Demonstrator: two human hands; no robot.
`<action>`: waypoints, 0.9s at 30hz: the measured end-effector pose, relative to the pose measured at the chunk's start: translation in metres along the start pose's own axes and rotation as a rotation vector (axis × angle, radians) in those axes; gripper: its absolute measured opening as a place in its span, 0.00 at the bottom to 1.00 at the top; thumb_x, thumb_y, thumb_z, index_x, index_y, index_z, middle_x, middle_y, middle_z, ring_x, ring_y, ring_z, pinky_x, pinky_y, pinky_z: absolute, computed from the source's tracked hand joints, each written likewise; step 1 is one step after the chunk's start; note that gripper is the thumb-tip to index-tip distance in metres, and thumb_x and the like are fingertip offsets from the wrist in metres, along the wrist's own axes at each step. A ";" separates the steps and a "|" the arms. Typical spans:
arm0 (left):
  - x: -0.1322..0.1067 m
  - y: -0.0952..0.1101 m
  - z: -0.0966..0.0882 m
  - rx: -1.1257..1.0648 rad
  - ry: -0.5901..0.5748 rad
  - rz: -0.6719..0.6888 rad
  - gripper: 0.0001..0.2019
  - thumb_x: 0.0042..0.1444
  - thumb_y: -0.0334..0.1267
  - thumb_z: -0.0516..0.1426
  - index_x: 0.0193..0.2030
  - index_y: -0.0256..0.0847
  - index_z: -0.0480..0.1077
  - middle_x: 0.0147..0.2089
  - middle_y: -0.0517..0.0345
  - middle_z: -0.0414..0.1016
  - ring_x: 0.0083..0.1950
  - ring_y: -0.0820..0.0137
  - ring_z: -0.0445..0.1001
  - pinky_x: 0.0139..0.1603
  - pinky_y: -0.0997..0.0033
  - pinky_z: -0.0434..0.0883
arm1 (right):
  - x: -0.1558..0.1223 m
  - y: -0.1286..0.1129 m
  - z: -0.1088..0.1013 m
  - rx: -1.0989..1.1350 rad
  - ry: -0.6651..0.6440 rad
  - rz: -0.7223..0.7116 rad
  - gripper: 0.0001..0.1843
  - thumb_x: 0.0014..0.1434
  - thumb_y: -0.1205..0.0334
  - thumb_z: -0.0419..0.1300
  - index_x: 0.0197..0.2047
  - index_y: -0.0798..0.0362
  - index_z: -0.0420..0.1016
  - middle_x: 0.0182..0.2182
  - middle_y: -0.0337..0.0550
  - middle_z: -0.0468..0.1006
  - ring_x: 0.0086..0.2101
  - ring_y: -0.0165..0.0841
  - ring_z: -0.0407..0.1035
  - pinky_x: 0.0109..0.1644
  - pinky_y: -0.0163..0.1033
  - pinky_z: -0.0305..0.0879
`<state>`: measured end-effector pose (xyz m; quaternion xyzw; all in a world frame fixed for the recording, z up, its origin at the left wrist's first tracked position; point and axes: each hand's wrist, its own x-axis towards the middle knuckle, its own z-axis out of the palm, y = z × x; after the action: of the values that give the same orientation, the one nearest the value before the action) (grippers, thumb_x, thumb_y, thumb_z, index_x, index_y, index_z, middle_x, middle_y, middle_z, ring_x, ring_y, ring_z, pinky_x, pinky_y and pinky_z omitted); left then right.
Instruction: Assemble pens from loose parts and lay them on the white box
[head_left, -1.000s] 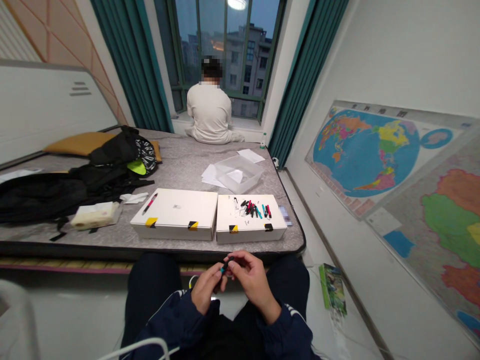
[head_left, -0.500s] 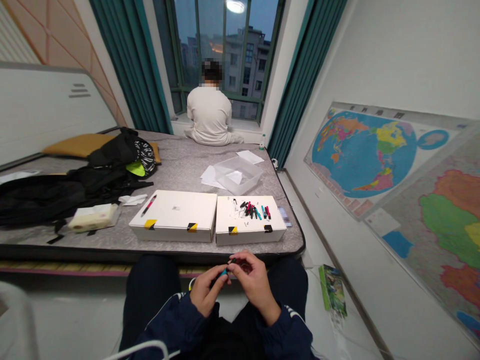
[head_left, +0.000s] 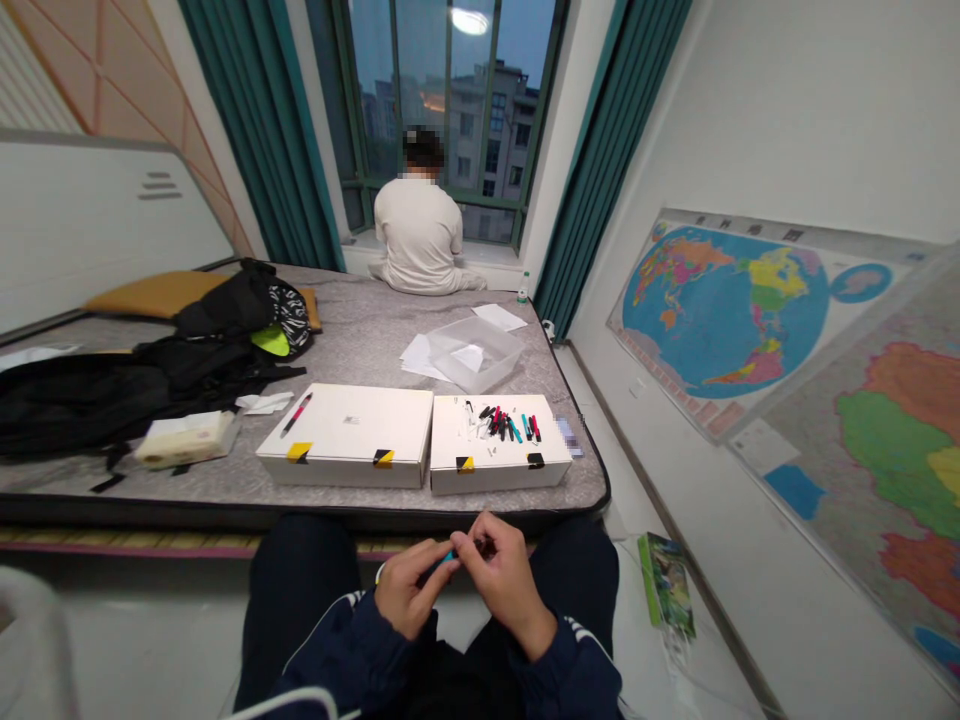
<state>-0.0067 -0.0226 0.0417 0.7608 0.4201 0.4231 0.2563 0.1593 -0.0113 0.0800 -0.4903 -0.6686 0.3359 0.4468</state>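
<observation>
Left hand: pinching blue piece. Right hand: curled beside it (grip hidden, can't tell). Advised: steady, straight.

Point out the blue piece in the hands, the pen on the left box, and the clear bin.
Blue piece [head_left: 449,556]: head view, on its small visible part.
Pen [head_left: 298,413]: head view, on the middle of its barrel.
Clear bin [head_left: 496,367]: head view, on its near right wall.
</observation>
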 end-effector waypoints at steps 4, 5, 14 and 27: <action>-0.003 -0.002 0.002 0.032 0.024 0.022 0.09 0.61 0.35 0.56 0.44 0.36 0.76 0.32 0.52 0.76 0.33 0.68 0.76 0.35 0.73 0.71 | 0.000 0.006 0.001 -0.071 -0.009 0.010 0.25 0.60 0.52 0.61 0.18 0.53 0.57 0.17 0.31 0.56 0.21 0.25 0.53 0.27 0.33 0.48; -0.003 -0.002 0.002 0.036 0.022 0.015 0.08 0.61 0.36 0.56 0.42 0.36 0.76 0.32 0.52 0.76 0.33 0.68 0.76 0.35 0.73 0.71 | 0.000 0.007 0.001 -0.082 -0.005 0.017 0.26 0.59 0.51 0.61 0.17 0.53 0.57 0.16 0.31 0.56 0.21 0.24 0.53 0.26 0.34 0.47; 0.000 0.003 0.000 -0.012 0.038 -0.074 0.10 0.62 0.37 0.55 0.45 0.39 0.76 0.36 0.52 0.79 0.37 0.67 0.78 0.39 0.72 0.73 | 0.000 -0.007 -0.017 0.108 -0.180 0.012 0.15 0.60 0.55 0.60 0.48 0.53 0.75 0.30 0.39 0.74 0.26 0.28 0.63 0.29 0.32 0.58; 0.005 0.015 0.001 -0.125 0.062 -0.119 0.10 0.62 0.38 0.54 0.46 0.41 0.74 0.36 0.56 0.80 0.31 0.71 0.77 0.36 0.75 0.72 | -0.001 0.006 -0.009 0.246 -0.054 0.147 0.15 0.54 0.51 0.66 0.36 0.56 0.78 0.23 0.37 0.70 0.23 0.27 0.61 0.26 0.32 0.57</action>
<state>0.0020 -0.0264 0.0546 0.7034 0.4451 0.4559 0.3151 0.1701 -0.0103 0.0783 -0.4702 -0.5964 0.4602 0.4597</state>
